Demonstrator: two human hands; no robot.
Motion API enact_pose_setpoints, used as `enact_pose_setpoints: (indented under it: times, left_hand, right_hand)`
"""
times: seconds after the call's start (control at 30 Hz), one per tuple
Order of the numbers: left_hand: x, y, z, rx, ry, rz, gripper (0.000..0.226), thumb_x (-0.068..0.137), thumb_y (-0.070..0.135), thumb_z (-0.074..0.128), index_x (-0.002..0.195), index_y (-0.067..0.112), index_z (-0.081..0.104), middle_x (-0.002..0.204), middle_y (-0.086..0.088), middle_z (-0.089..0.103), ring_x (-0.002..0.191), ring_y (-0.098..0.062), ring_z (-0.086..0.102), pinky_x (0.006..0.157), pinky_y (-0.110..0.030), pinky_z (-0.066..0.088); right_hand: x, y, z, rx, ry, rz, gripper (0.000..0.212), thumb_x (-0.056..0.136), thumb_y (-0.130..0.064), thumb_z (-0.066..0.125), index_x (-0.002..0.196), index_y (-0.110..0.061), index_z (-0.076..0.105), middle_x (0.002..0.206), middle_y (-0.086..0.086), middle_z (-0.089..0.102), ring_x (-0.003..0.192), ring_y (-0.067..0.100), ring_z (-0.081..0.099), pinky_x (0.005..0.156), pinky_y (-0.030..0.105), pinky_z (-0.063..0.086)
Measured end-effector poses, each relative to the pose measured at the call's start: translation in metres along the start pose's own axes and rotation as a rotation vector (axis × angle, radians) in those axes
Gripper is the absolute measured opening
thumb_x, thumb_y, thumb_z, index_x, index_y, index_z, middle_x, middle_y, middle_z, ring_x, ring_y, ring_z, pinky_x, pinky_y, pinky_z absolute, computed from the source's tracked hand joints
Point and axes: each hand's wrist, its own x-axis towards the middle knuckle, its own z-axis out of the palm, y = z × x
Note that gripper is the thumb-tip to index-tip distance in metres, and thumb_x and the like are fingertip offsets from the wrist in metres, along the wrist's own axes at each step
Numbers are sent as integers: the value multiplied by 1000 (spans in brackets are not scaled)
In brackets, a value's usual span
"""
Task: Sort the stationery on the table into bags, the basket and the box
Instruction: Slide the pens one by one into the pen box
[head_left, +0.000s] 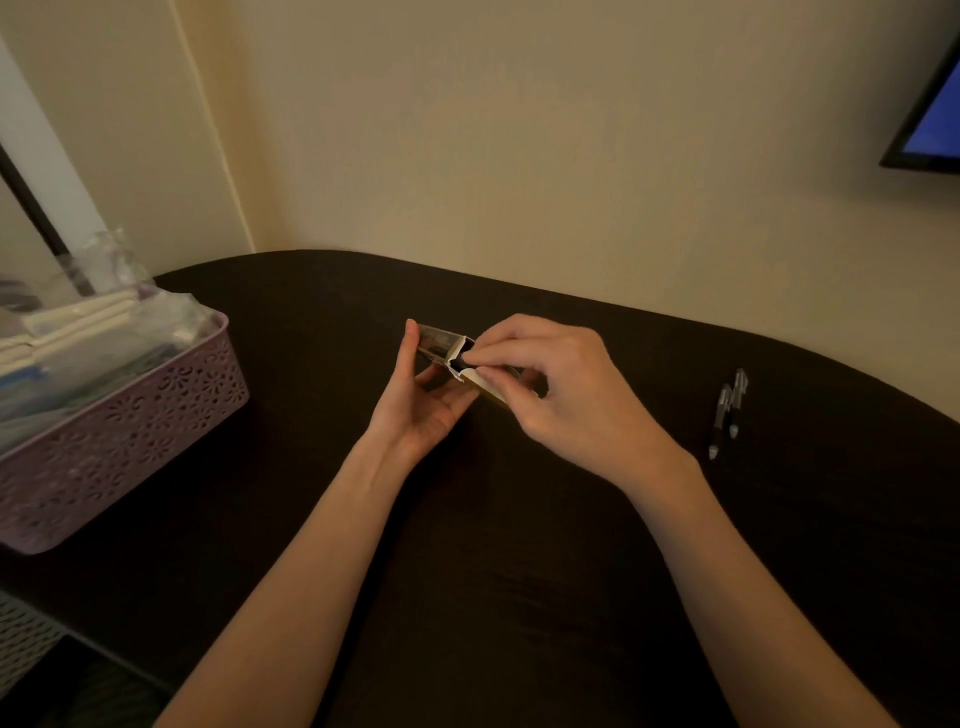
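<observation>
Nearly done: basket (156, 415) filled; left hand (421, 400) cradling box (441, 349), right hand (550, 384) pinching its flap; two pens (727, 410) left on counter (519, 571).

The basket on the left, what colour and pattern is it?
The basket is pale lilac-pink with a cut-out floral lattice, seen in the head view.
</observation>
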Motion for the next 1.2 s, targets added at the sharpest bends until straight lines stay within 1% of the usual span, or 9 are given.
enact_pose_setpoints:
  times: [0.1,0.23,0.43,0.6,0.73,0.83,0.9,1.0,1.2]
  left_hand:
    - [-1,-1,2,18,9,-1,80,78,45,74,139,6,41,121,-26,62,108,-38,65,99,-45,50]
    - [-1,-1,1,21,15,-7,79,79,46,73,139,6,41,119,-25,63,107,-37,66,87,-44,57]
    - [1,-2,-2,52,-16,-30,90,75,47,78,145,9,36,134,-22,55,117,-36,61,97,-44,52]
    - [0,-3,2,-4,71,-18,75,80,43,74,135,5,40,121,-28,60,105,-41,66,92,-47,54]
    - [-2,-3,4,-21,87,-31,74,78,43,75,132,4,42,121,-29,59,105,-42,65,88,-48,56]
    - [-1,-4,4,-13,78,-39,76,77,43,75,134,5,41,125,-28,58,109,-43,64,88,-49,56]
    - [0,-4,4,-5,76,-38,81,75,42,76,137,7,39,126,-29,57,111,-44,62,92,-49,54]
    - [0,-4,3,-8,72,-30,86,72,41,78,139,6,37,127,-30,56,111,-44,62,93,-50,53]
    - [0,-5,3,13,71,-23,86,72,42,77,138,5,38,125,-29,57,110,-43,63,91,-51,54]
  right_hand:
    - [0,5,1,6,27,29,19,90,-13,64,107,-16,71,106,-6,67,97,4,62,80,24,55]
    - [0,10,3,-10,102,50,15,87,-16,68,101,-17,73,101,-6,62,90,5,59,74,21,53]
    - [-1,13,9,-41,-16,109,20,88,-20,66,107,-23,73,103,-9,50,87,2,52,69,15,43]
    - [0,28,-9,12,149,216,14,90,-19,64,101,-21,73,98,-6,56,84,3,54,72,16,44]
    - [-7,71,-21,-98,348,503,15,91,-15,61,104,-17,70,105,2,61,92,9,57,85,24,46]
    - [-22,107,-20,-349,215,861,31,90,-16,62,121,-10,60,128,15,52,121,28,47,101,36,39]
    - [-30,118,-18,-477,134,1037,35,89,-14,64,122,-5,56,134,23,40,125,38,38,103,42,36]
    - [-39,128,-16,-587,70,1203,39,86,-17,66,119,0,53,136,28,35,126,42,34,104,47,35]
    - [-47,145,-12,-558,-70,1383,59,88,-23,65,134,2,39,143,28,32,131,41,33,108,47,31]
